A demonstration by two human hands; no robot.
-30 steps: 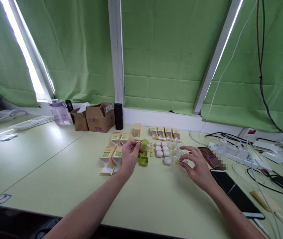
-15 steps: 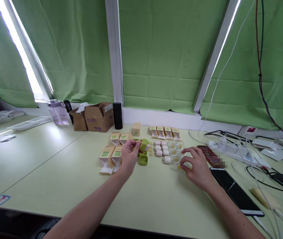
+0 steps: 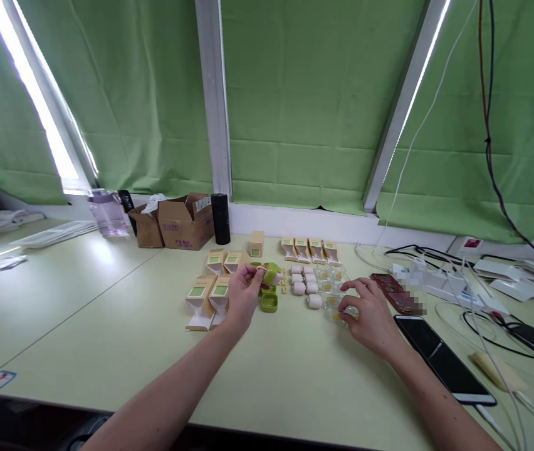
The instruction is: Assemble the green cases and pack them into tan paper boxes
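Observation:
My left hand [image 3: 248, 283] is closed on a small rounded green case [image 3: 272, 274], raised just over the table. Below it a square green tray [image 3: 269, 303] lies on the tabletop, with more green parts partly hidden behind my fingers. Over on the right, my right hand [image 3: 365, 308] has its thumb and fingers bent around a clear plastic piece with a yellow centre [image 3: 336, 316], at the near end of a group of similar pieces. White-pink rounded blocks [image 3: 314, 301] stand in rows between the two hands. Small yellow pieces [image 3: 284, 282] form a column beside the green case.
Open small cartons [image 3: 200, 300] stand by my left hand, others [image 3: 314, 250] at the back. A black cylinder [image 3: 220, 219], cardboard box [image 3: 185, 224] and purple bottle [image 3: 108, 214] line the far edge. To the right lie a phone [image 3: 443, 357], a red patterned item [image 3: 392, 292] and cables.
Both hands stay nearly where they were, the left on the green case and the right at the clear pieces. The whole view has shifted very slightly.

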